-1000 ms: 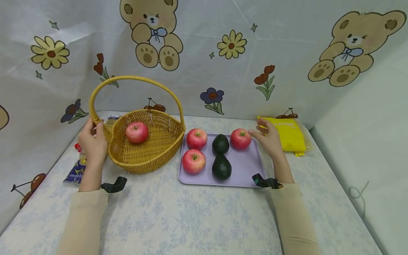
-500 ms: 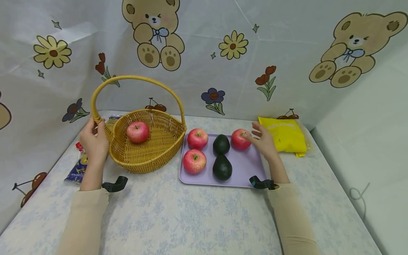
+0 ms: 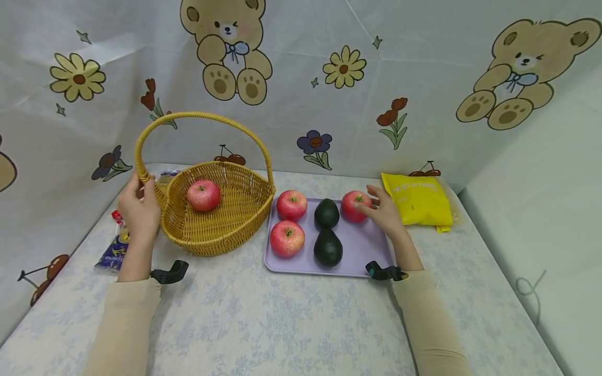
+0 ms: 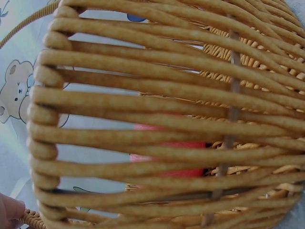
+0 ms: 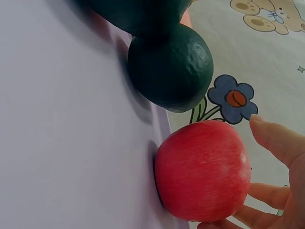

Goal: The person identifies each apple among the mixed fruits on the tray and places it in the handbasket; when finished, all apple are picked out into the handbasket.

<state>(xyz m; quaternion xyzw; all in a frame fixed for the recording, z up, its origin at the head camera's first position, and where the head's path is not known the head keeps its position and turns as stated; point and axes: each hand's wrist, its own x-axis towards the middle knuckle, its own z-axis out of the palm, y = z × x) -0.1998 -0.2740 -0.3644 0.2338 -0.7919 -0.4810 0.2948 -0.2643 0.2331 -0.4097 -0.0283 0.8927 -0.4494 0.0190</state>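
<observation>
My left hand (image 3: pixel 139 208) grips the base of the handle of a yellow wicker basket (image 3: pixel 235 211), with one red apple (image 3: pixel 204 195) inside. Woven strands fill most of the left wrist view, and a fingertip (image 4: pixel 10 209) shows at its corner. At the right end of a lilac tray (image 3: pixel 362 256), my right hand (image 3: pixel 388 215) reaches round a red apple (image 3: pixel 352 205). In the right wrist view the thumb stands apart from this apple (image 5: pixel 202 169), while the other fingers are partly hidden behind it.
Two more apples (image 3: pixel 287 238) and two dark green avocados (image 3: pixel 327 247) lie on the tray. A yellow package (image 3: pixel 418 198) sits behind my right hand. Beside the left forearm lies a blue packet (image 3: pixel 114 251). A printed cloth hangs along the back.
My right hand has moved left and slightly down, from beside the tray's right apple to around it. The left hand keeps its grip on the basket handle.
</observation>
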